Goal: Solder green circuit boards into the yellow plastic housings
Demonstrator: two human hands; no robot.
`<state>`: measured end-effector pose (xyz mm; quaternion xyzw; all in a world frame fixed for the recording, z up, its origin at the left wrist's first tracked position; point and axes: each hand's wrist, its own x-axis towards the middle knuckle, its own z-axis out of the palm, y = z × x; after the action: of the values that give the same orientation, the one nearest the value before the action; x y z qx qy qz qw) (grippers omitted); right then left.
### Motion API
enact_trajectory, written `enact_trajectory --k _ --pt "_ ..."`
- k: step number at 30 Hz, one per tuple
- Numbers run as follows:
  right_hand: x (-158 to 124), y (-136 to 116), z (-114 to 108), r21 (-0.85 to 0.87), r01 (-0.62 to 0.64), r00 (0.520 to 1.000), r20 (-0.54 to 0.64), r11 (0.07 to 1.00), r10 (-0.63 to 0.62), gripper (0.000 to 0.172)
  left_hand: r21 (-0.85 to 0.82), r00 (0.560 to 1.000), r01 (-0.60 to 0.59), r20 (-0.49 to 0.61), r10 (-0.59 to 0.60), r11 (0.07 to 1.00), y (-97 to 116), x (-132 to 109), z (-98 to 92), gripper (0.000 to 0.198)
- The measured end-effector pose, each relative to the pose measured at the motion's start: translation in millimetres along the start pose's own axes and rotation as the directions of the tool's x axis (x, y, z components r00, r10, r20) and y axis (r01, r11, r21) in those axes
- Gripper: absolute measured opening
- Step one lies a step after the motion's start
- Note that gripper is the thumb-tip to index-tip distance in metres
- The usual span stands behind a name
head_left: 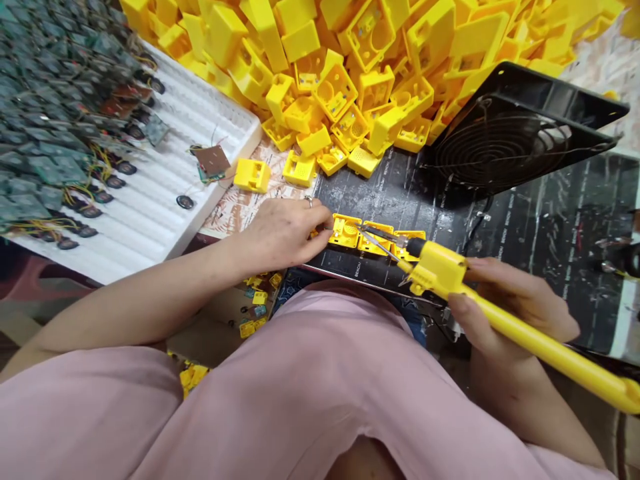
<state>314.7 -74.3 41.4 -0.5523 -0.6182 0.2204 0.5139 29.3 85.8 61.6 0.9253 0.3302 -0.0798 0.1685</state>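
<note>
Several small yellow plastic cases (346,231) lie open side up in a row along the front edge of the black mat. My left hand (293,233), with a ring on one finger, is closed at the row's left end, its fingertips pinching a yellow case that they mostly hide. In my right hand (520,303) is a yellow soldering gun (445,267), gripped around its long handle. The gun's thin metal tip and feed tube reach left over the row, close to the case nearest my left hand.
Behind the row rises a large heap of yellow cases (315,87). A black fan (505,140) stands at the back right. On the left, a white foam tray (165,180) carries circuit boards (55,160) with wired small speakers (115,181). More yellow parts (259,298) lie below the table.
</note>
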Motion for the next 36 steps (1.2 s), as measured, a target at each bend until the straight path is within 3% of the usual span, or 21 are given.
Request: enact_trajectory --k 6,10,17,27,31,33,36 --pt "16 -8 14 0.020 0.233 0.961 0.150 0.972 -0.234 0.024 0.135 0.998 -0.050 -0.031 0.055 0.990 4 1 6.7 0.032" --pt "17 -5 19 -0.020 0.275 0.946 0.181 0.961 -0.267 0.017 0.155 0.999 -0.037 0.023 0.034 0.987 6 2 2.9 0.029" --pt "28 -11 14 -0.034 0.335 0.899 0.310 0.941 -0.309 0.019 0.135 0.999 -0.039 0.033 0.035 0.990 7 5 2.1 0.028" --pt "34 -16 9 -0.048 0.340 0.874 0.385 0.939 -0.297 0.021 0.170 0.995 -0.091 0.062 0.081 0.981 8 7 -1.2 0.031" --pt "30 -16 -2 -0.054 0.253 0.904 0.370 0.966 -0.216 0.011 0.207 0.993 -0.100 0.075 0.086 0.973 8 8 -1.5 0.032" --pt "26 -14 -7 -0.097 0.189 0.914 0.382 0.977 -0.139 0.017 0.208 0.993 -0.099 0.077 0.085 0.973 8 8 -0.7 0.032" --pt "21 -10 -7 -0.112 0.177 0.916 0.384 0.978 -0.121 0.020 0.204 0.993 -0.107 0.067 0.095 0.973 7 8 0.2 0.031"
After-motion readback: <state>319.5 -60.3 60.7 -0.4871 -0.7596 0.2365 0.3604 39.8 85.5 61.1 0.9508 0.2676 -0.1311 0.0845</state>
